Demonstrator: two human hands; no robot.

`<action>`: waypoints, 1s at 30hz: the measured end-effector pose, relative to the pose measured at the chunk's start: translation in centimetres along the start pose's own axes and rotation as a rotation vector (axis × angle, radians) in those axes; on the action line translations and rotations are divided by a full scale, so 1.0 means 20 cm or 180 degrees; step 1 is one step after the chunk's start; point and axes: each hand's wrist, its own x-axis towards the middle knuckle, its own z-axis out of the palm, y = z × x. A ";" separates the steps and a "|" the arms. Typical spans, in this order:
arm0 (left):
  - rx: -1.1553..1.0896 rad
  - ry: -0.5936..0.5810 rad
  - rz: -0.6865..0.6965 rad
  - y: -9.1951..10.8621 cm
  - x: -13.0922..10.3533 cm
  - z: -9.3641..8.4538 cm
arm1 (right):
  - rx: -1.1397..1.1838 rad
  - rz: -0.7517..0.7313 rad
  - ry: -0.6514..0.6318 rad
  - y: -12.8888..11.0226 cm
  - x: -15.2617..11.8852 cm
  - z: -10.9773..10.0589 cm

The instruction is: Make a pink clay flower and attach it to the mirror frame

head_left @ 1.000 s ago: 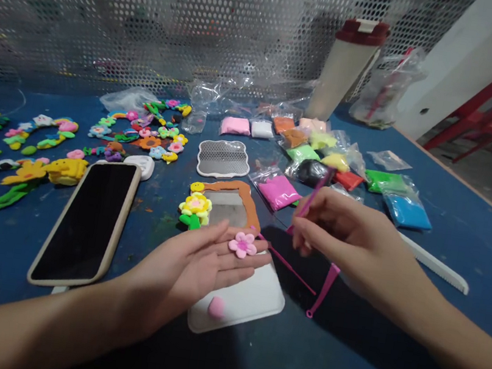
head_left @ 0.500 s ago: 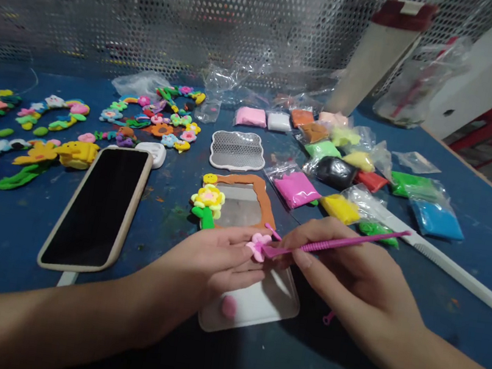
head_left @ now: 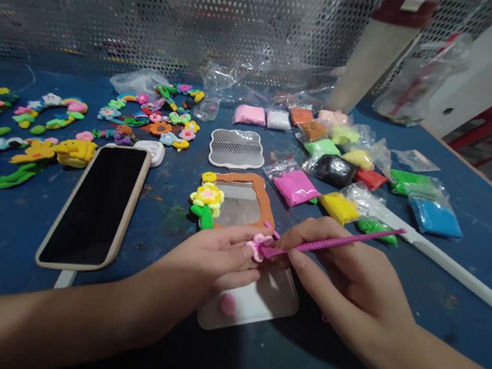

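A small pink clay flower [head_left: 256, 249] rests on the fingers of my left hand [head_left: 211, 259], with the thumb pressed against its edge. My right hand [head_left: 347, 280] grips a magenta clay modelling tool [head_left: 334, 240] like a pen. Its flat tip touches the middle of the flower. Beneath my hands lies a white board [head_left: 265, 304] with a pink lump of clay [head_left: 228, 305] on it. Just beyond stands a mirror with a brown clay frame [head_left: 266, 203], carrying a yellow clay flower [head_left: 207, 197] on a green stem. Part of another magenta tool [head_left: 272, 230] shows behind my fingers.
To the left lies a phone [head_left: 97, 205] with a cable. Finished clay wreaths [head_left: 150, 114] fill the back left. Bagged clay [head_left: 295, 187], a white comb-like strip [head_left: 451, 266] and a tumbler [head_left: 380, 56] are at the right. A white-framed mirror [head_left: 237, 149] sits at centre back.
The tool has shifted slightly, its tip still at the flower's middle. My left fingers have curled a little. The whole view has moved slightly.
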 end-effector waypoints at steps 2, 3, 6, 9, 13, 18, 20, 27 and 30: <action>-0.0024 0.0002 -0.0018 0.00 0.00 0.01 | -0.0027 0.0003 0.0015 0.00 0.00 0.00; -0.0023 0.0031 -0.0021 0.01 0.00 0.01 | -0.0039 0.0020 0.0002 0.00 0.00 0.00; -0.0017 0.0116 -0.0028 0.01 0.00 0.01 | -0.0055 0.0047 -0.0021 0.00 0.00 0.00; -0.0017 0.0066 -0.0066 0.01 0.00 0.01 | -0.0037 0.0003 -0.0001 0.00 0.00 0.00; 0.0035 0.0133 -0.0092 0.02 0.00 0.02 | -0.0049 -0.0015 -0.0137 0.00 0.00 0.00; 0.0006 0.0129 -0.0118 0.02 -0.01 0.03 | -0.0013 -0.0039 -0.0123 -0.01 0.00 0.00; 0.0030 0.0100 -0.0095 0.02 -0.02 0.03 | -0.0019 -0.0054 -0.0085 -0.01 0.00 0.00; 0.0112 0.0147 -0.0160 0.02 -0.02 0.02 | -0.0015 -0.0035 -0.0122 -0.01 0.01 0.00; 0.0065 0.0150 -0.0111 0.02 -0.01 0.02 | 0.0004 -0.0079 -0.0007 -0.01 0.00 0.00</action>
